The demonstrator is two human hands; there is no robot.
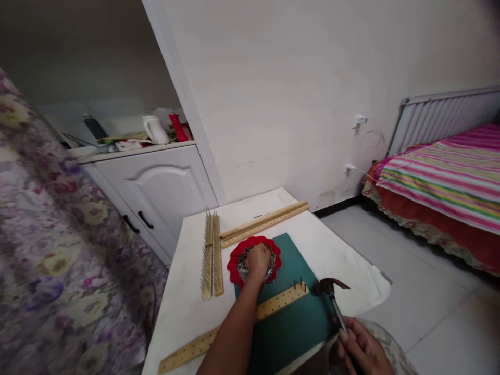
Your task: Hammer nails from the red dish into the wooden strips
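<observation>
My left hand (258, 259) reaches into a scalloped red bowl (231, 264) of loose metal nails (242, 264). Its fingers are curled down among them, and their tips are hidden. My right hand (361, 346) grips the handle of a claw hammer (332, 286), whose head is raised near the right edge of a green mat (291, 317). Across the mat lies a long wooden strip (281, 303) with rows of holes, partly covered by my left forearm. Several nails (300, 284) stand upright in the strip's right end, close to the hammer head.
Two wooden strips (217, 260) bristling with nails lie left of the bowl on the white table (336, 255). More strips (269, 221) lie along the back, near the wall. A cabinet (164, 192) and floral curtain (70, 250) are left; a bed (441, 172) is right.
</observation>
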